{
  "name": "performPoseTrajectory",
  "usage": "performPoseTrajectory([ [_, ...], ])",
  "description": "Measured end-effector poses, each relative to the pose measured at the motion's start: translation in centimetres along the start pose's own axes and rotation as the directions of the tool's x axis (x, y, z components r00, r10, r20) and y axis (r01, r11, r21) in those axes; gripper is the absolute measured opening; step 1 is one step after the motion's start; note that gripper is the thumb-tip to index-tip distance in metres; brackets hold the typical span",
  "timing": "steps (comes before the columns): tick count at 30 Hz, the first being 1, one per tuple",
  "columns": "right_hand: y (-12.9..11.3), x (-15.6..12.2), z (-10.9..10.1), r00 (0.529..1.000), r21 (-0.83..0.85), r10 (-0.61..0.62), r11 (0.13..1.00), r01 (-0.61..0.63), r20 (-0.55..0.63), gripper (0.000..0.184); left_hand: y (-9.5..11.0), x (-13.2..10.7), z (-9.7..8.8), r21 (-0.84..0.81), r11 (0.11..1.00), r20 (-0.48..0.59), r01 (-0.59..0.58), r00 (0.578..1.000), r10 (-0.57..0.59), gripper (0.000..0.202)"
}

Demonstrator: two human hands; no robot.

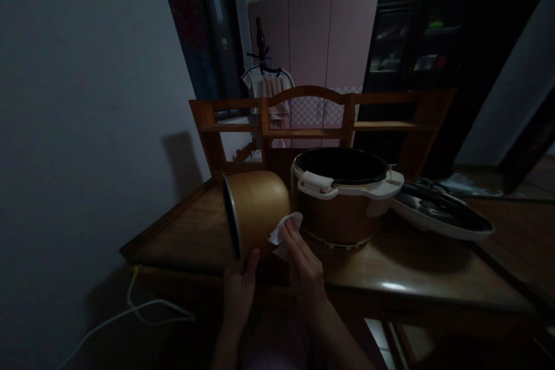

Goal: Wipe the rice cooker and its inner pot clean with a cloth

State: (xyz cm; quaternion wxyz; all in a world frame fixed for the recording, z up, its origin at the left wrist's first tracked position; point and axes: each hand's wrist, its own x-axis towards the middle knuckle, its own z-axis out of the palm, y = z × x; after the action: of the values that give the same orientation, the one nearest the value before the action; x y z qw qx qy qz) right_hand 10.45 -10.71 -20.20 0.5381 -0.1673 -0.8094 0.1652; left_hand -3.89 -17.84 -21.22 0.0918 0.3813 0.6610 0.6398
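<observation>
A gold-coloured inner pot [262,205] lies tilted on its side at the near edge of the wooden desk, its dark rim facing left. My left hand [240,280] grips the pot low at the rim, thumb on the outer wall and the other fingers mostly hidden. With my right hand [303,260] I press a white cloth or tissue [286,228] against the pot's base end. Just right of the pot stands the open rice cooker body [342,214], with a white rim and a dark inside. Its detached lid [442,211] lies upturned farther right.
The wooden desk [416,269] has a raised shelf frame [307,133] along its back. A grey wall [87,127] stands close on the left. A white cable [160,302] hangs below the desk's left corner. Clothes on a stand and pink cabinets [310,40] are behind.
</observation>
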Motion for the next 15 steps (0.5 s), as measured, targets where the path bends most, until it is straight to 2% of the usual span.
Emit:
performPoseTrajectory([
  [4, -0.1, -2.2, 1.0, 0.997, -0.009, 0.066, 0.998, -0.066, -0.034, 0.062, 0.4, 0.0, 0.4, -0.011, 1.000, -0.013, -0.014, 1.000, 0.014, 0.046],
  [8, -0.1, -4.3, 1.7, 0.995, 0.020, 0.097, 0.995, -0.097, -0.003, 0.063, 0.5, 0.4, 0.4, 0.003, 1.000, -0.027, 0.006, 1.000, -0.006, 0.048],
  [12, -0.1, -5.1, 1.5, 0.989, 0.057, 0.143, 0.988, -0.145, 0.034, 0.060, 0.5, 0.4, 0.2, 0.022, 1.000, -0.019, 0.015, 1.000, -0.014, 0.047],
  [15, -0.1, -5.3, 1.2, 0.975, 0.099, 0.215, 0.971, -0.219, 0.048, 0.051, 0.5, 0.4, 0.1, 0.039, 0.999, 0.001, 0.017, 1.000, -0.017, 0.047],
])
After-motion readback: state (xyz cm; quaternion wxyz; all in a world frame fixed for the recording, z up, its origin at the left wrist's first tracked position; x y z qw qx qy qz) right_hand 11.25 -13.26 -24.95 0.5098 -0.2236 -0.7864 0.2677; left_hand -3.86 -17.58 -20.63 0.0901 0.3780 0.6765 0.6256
